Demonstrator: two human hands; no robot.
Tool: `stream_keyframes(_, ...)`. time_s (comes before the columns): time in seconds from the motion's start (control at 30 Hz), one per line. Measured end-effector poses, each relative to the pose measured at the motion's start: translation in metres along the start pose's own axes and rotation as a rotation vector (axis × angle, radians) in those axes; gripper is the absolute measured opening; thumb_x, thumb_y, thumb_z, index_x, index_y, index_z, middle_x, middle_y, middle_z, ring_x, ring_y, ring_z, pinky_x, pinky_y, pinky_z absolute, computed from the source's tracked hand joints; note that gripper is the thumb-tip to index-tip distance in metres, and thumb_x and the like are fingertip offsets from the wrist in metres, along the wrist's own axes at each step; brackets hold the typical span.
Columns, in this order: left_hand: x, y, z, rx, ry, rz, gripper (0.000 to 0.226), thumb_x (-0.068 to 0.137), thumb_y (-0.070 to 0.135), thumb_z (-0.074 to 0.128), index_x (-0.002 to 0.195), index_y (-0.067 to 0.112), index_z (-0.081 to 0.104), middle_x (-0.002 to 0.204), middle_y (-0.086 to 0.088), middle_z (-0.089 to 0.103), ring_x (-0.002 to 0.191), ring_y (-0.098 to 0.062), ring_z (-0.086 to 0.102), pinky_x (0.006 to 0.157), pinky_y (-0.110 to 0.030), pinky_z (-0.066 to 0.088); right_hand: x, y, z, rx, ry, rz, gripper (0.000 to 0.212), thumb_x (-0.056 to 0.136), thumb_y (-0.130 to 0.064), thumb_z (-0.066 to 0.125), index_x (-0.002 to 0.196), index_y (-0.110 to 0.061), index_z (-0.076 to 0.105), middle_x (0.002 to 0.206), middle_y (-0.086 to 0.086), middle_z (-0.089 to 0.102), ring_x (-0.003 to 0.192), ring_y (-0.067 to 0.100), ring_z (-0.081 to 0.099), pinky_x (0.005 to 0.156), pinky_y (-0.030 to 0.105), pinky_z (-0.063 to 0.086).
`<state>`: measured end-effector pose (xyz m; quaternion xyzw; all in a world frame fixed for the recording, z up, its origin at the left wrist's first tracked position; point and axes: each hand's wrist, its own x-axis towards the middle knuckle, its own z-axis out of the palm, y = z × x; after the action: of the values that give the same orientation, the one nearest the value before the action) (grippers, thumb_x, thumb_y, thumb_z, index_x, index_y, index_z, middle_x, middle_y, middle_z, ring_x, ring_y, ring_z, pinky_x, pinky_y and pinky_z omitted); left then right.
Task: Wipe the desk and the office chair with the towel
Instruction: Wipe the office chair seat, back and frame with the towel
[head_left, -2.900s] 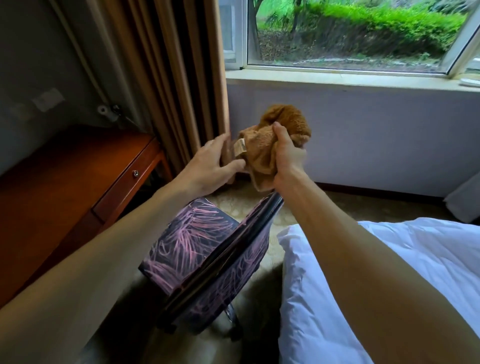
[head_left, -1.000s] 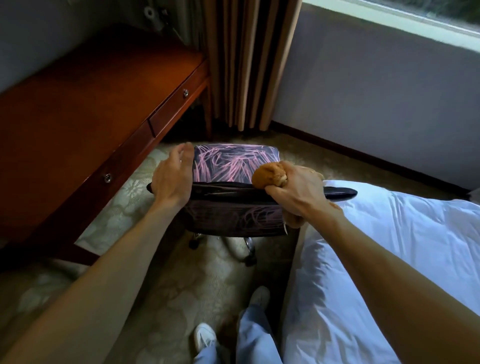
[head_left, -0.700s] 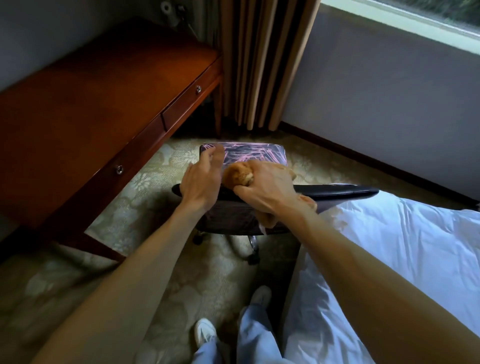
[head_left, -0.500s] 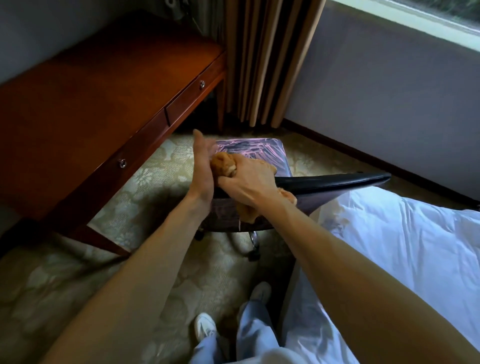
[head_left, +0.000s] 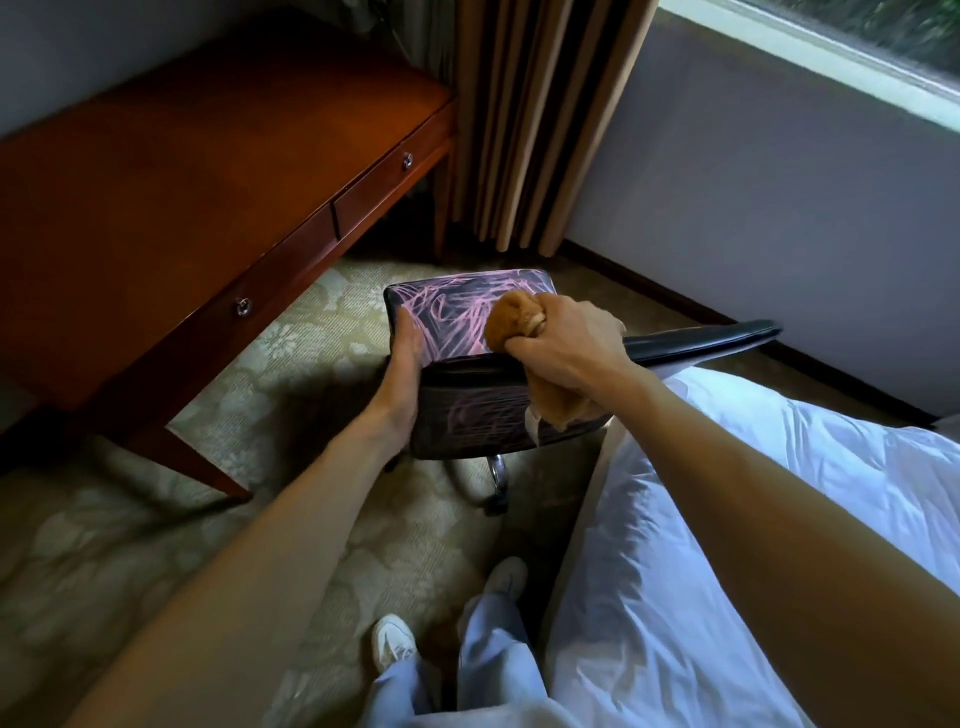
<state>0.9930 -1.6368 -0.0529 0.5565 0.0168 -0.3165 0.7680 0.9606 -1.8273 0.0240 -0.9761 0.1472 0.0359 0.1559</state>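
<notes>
Now the right hand (head_left: 566, 348), clenching the towel (head_left: 511, 322), has slid clear of the flat-fingered left hand (head_left: 405, 374). Wiping of the office chair (head_left: 447, 306) seems underway.

Left arm: bare, reaching forward from the lower left, nearly straight.
Left hand (head_left: 404, 366): set on edge, fingers (head_left: 407, 335) straight and together, palm flat against the left side of the chair (head_left: 452, 312).
Right arm: bare, stretching in from the lower right.
Right hand (head_left: 569, 349): back up, curled tight round the towel (head_left: 511, 319), pressing it on the chair.
Hands: near each other, not touching.
</notes>
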Motion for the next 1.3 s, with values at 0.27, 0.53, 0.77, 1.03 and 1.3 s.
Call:
stream_keyframes(0.27,-0.004,-0.029,0.017,-0.471,0.077,-0.069,0.087,0.088,0.087,0.026,0.143,0.023,0.048,0.086,0.001,0.069,0.091,-0.019,0.068,0.101,-0.039,0.046,-0.016,-0.037,0.024,0.210,-0.027,0.048,0.042,0.068,-0.060,0.059,0.095,-0.028,0.066,0.085,-0.002,0.070,0.083,0.026,0.064,0.090,0.045,0.052)
stream_keyframes(0.53,-0.003,-0.021,0.001,-0.316,0.120,-0.112,0.083,0.097,0.079,0.020,0.140,0.015,0.050,0.148,-0.012,0.052,0.108,-0.025,0.051,0.107,-0.042,0.039,-0.010,-0.045,0.019,0.584,-0.123,0.029,0.023,0.075,-0.046,0.070,0.086,-0.026,0.070,0.078,-0.011,0.071,0.080,0.014,0.067,0.074,0.032,0.053)
stream_keyframes(0.77,-0.004,-0.027,0.023,0.225,0.027,-0.120,0.089,0.096,0.080,0.019,0.153,0.017,0.044,0.135,-0.002,0.068,0.120,-0.004,0.066,0.085,-0.017,0.048,-0.008,0.015,-0.016,-0.074,0.294,-0.224,0.047,0.073,-0.060,0.063,0.104,-0.026,0.061,0.095,-0.002,0.068,0.089,0.024,0.063,0.090,0.042,0.046)
stream_keyframes(1.03,-0.022,-0.059,0.070,-0.029,-0.066,-0.197,0.073,0.100,0.074,0.018,0.127,0.028,0.067,0.117,0.010,0.076,0.106,-0.001,0.071,0.084,-0.018,0.054,-0.027,0.050,0.007,-0.072,0.197,0.043,0.034,0.080,-0.052,0.066,0.097,-0.024,0.060,0.091,0.006,0.066,0.082,0.031,0.061,0.075,0.035,0.035)
stream_keyframes(1.3,-0.011,-0.076,0.108,-0.323,-0.183,-0.279,0.078,0.102,0.069,0.015,0.156,0.020,0.043,0.153,-0.012,0.053,0.144,-0.030,0.047,0.124,-0.051,0.029,-0.042,0.050,0.017,0.037,0.109,0.127,0.045,0.065,-0.060,0.054,0.095,-0.030,0.066,0.096,0.005,0.073,0.089,0.033,0.067,0.072,0.034,0.039)
